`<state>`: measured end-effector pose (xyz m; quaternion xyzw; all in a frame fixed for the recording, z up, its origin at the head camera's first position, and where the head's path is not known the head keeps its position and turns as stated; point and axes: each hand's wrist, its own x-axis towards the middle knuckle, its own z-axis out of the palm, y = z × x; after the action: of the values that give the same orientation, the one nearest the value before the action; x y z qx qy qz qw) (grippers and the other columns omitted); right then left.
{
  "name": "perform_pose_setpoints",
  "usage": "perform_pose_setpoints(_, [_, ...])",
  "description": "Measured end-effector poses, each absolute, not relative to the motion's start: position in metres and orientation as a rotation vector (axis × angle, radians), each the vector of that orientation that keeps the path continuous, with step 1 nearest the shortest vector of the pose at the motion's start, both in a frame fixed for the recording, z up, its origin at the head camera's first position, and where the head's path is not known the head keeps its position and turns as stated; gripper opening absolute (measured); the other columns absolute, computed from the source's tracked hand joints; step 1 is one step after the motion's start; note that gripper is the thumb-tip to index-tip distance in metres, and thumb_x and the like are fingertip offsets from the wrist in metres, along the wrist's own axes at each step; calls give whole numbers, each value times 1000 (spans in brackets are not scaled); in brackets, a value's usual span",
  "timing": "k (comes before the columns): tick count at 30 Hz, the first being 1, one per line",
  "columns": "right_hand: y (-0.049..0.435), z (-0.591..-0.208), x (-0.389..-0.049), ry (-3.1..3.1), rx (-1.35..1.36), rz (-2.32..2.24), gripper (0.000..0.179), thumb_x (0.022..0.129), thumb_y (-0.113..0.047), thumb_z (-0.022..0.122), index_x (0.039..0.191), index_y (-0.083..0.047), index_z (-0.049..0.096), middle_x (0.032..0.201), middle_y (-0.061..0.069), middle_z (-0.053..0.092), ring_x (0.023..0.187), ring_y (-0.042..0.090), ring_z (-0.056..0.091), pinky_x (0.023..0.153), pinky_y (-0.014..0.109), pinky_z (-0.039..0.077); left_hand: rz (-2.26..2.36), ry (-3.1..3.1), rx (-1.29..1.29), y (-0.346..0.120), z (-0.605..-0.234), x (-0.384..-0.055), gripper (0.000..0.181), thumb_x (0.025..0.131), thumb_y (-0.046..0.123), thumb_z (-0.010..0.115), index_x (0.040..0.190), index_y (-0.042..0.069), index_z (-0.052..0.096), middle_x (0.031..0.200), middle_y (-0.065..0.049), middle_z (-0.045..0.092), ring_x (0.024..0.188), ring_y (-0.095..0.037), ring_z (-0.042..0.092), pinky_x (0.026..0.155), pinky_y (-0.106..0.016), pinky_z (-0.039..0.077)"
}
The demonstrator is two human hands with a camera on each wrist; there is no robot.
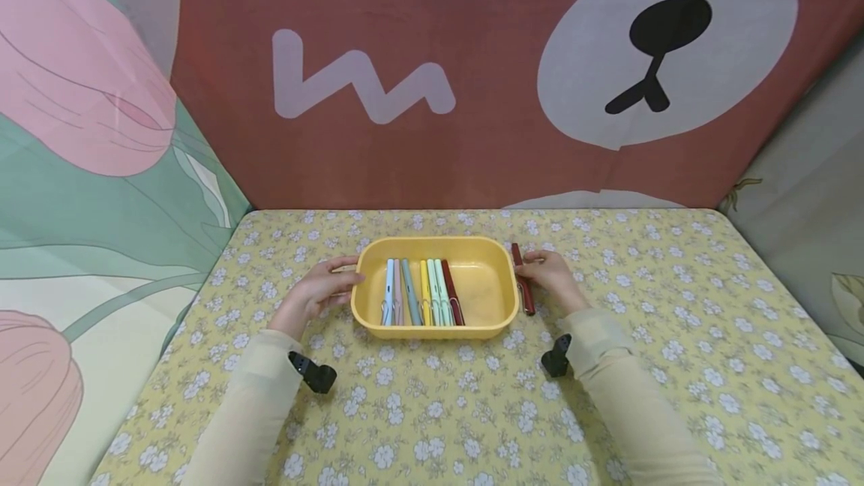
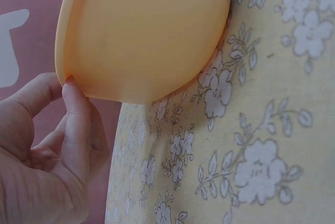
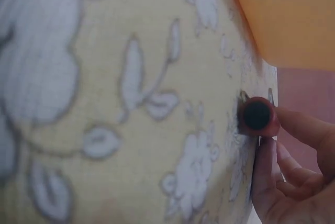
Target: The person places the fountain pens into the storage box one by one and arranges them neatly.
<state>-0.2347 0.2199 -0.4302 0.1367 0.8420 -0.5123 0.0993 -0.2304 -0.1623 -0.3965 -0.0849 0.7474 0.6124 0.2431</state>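
Observation:
A yellow tray with rounded corners stands mid-table. Several capped pens lie side by side in its left and middle part: light blue, mauve, grey-blue, yellow, mint green and dark red. My left hand pinches the tray's left rim between thumb and finger, as the left wrist view shows. Just outside the right rim, my right hand pinches another dark red pen between thumb and fingers. In the right wrist view that pen shows its round dark end towards the camera.
A yellow floral cloth covers the table. Behind it hangs a reddish-brown backdrop with a bear's muzzle, and a flower-print curtain flanks the left side. Black wrist cameras sit on both sleeves.

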Motion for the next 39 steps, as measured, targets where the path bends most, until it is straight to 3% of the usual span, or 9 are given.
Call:
perform_pose_setpoints(11, [213, -432, -238, 2645, 390, -1341, 45, 89, -12, 63, 128, 8, 52, 124, 29, 57, 102, 31, 63, 78, 27, 57, 1671, 2048, -232, -162, -396, -230, 61, 91, 14, 63, 147, 11, 38, 84, 6, 69, 65, -2, 66, 56, -15, 56])
perform_pose_setpoints(20, [217, -431, -237, 2450, 394, -1598, 49, 88, -6, 60, 132, 11, 46, 115, 25, 59, 76, 10, 61, 68, 18, 55, 1665, 2050, -229, -163, -396, -229, 61, 91, 14, 63, 147, 12, 38, 84, 6, 69, 63, -2, 66, 56, -15, 56])
perform_pose_setpoints(28, [225, -429, -237, 2377, 382, -1659, 48, 91, -9, 59, 133, 11, 45, 114, 22, 62, 72, 1, 62, 74, 19, 58, 1661, 2065, -217, -163, -397, -230, 61, 92, 14, 62, 147, 11, 38, 83, 7, 68, 62, -2, 64, 55, -15, 55])
perform_pose_setpoints(39, [237, -421, -232, 2140, 301, -1895, 53, 96, -9, 54, 140, 13, 34, 89, -7, 61, 77, -1, 62, 74, 12, 55, 1668, 2056, -220, -163, -397, -230, 61, 92, 14, 62, 147, 11, 37, 84, 6, 69, 63, -2, 65, 56, -15, 56])
